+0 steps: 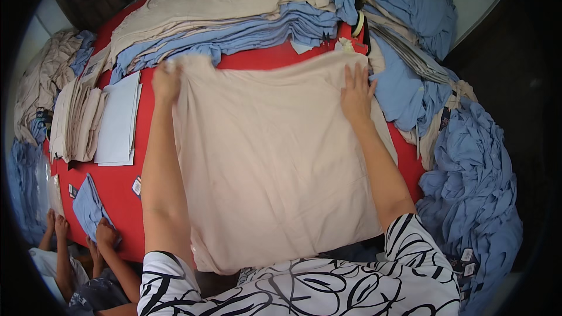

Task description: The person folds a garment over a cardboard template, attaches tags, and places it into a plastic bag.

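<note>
A pale pink knit garment (275,152), probably a shirt, lies spread across the red table in front of me, and its near edge reaches down to my body. At its far left corner my left hand (168,81) is closed on the cloth, the fingertips slightly blurred. My right hand (357,93) rests flat near the far right corner, fingers stretched out and a little apart. Some creases run through the middle of the fabric.
Behind stands a long stack of pink and blue garments (234,0) on the red table (246,58). White sheets (119,120) and folded pink garments (79,120) lie left. Blue garments (468,181) are heaped right. Other people's hands (105,234) handle a blue cloth (91,205) at lower left.
</note>
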{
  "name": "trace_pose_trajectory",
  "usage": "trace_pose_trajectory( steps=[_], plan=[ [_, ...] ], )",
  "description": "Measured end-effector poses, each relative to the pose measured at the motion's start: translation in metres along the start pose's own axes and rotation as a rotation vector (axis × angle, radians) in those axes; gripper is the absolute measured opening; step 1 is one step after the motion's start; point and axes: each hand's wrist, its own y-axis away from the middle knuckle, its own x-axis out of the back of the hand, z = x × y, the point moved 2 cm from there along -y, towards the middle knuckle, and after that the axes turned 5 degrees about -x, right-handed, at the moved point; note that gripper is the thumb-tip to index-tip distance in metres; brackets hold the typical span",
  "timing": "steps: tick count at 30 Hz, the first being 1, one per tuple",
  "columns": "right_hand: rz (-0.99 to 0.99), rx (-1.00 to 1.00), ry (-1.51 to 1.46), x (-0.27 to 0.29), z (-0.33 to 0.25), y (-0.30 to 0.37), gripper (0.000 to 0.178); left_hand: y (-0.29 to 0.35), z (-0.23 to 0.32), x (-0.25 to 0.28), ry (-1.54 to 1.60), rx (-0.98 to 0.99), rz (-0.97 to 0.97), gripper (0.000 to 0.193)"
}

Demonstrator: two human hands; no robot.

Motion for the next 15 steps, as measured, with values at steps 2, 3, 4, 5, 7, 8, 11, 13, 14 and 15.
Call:
trace_pose_trajectory(
  steps=[2, 3, 4, 5, 7, 8, 11, 13, 14, 15],
  plan=[
    [0.025, 0.008, -0.083, 0.016, -0.009, -0.010, 0.041, -0.003, -0.010, 0.018, 0.096, -0.051, 0.130, 0.066],
    [0.038, 0.010, -0.119, 0.021, -0.011, -0.011, 0.042, 0.008, -0.009, 0.020, 0.050, -0.137, 0.193, 0.069],
    [-0.119, 0.005, -0.236, 0.006, 0.002, 0.004, 0.045, 0.019, 0.003, 0.019, 0.016, -0.238, 0.247, 0.071],
    [-0.278, -0.024, -0.327, -0.017, 0.032, 0.035, 0.048, 0.041, 0.027, 0.014, -0.129, -0.187, 0.057, 0.072],
    [-0.415, -0.071, -0.402, -0.021, 0.053, 0.066, 0.051, 0.118, 0.051, 0.022, -0.406, -0.185, -0.199, 0.070],
    [-0.399, -0.085, -0.372, -0.007, 0.049, 0.073, 0.050, 0.156, 0.051, 0.023, -0.525, -0.228, -0.272, 0.068],
    [-0.352, -0.215, -0.203, 0.011, 0.057, 0.092, 0.046, 0.210, 0.042, 0.003, -0.497, -0.130, -0.409, 0.065],
    [-0.310, -0.274, -0.132, 0.011, 0.069, 0.093, 0.044, 0.201, 0.036, -0.004, -0.474, -0.246, -0.318, 0.063],
    [-0.294, -0.280, -0.134, 0.006, 0.077, 0.089, 0.044, 0.191, 0.032, -0.007, -0.443, -0.313, -0.315, 0.061],
    [-0.281, -0.281, -0.140, 0.005, 0.084, 0.089, 0.043, 0.176, 0.028, -0.010, -0.414, -0.374, -0.312, 0.060]
  ],
)
